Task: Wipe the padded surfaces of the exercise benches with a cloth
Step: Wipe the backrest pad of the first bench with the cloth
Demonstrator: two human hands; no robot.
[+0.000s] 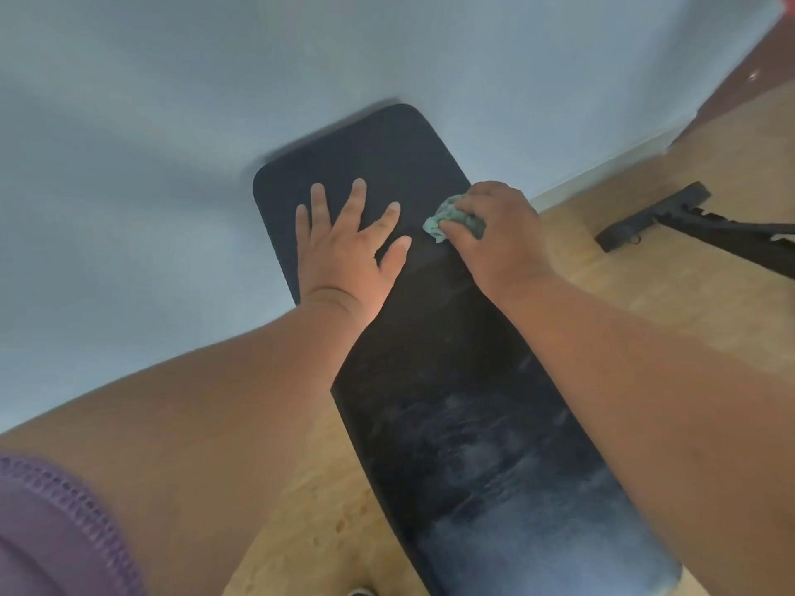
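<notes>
A: Where do things stand with the bench pad [430, 337]?

B: Mid-wipe, I'd say. The right hand [499, 234] has its fingers curled around a bunched pale-green cloth [447, 219] and presses it onto the black padding near the far end, close to the pad's right edge. The left hand [348, 247] lies flat just beside it, fingers spread and straight, palm down on the pad — it looks like bracing, not wiping.

A: How much is done?

B: Hard to call exactly. Nearer the person than both hands, the pad shows pale streaks and a hazy film — either moisture from wiping or dust not yet lifted; I can't tell which. Around the hands and beyond them, toward the rounded far end, the surface reads plain, matte and dark, with no marks I can make out, though that end is a bit blurred.

A: So what's left?

B: My judgement: the strip beyond the fingertips and the patch under the left hand need a pass, and the streaky near section may want another. The task says benches, plural — only this one is fully in view. To the right of the cloth hand, well apart on the tan floor [645, 303], lies a black metal frame [671, 217]; whether it belongs to another bench I can't say.

A: Anything else?

B: A purple sleeve [56, 531] at the left arm, and a pale wall [172, 122] past the pad.
</notes>
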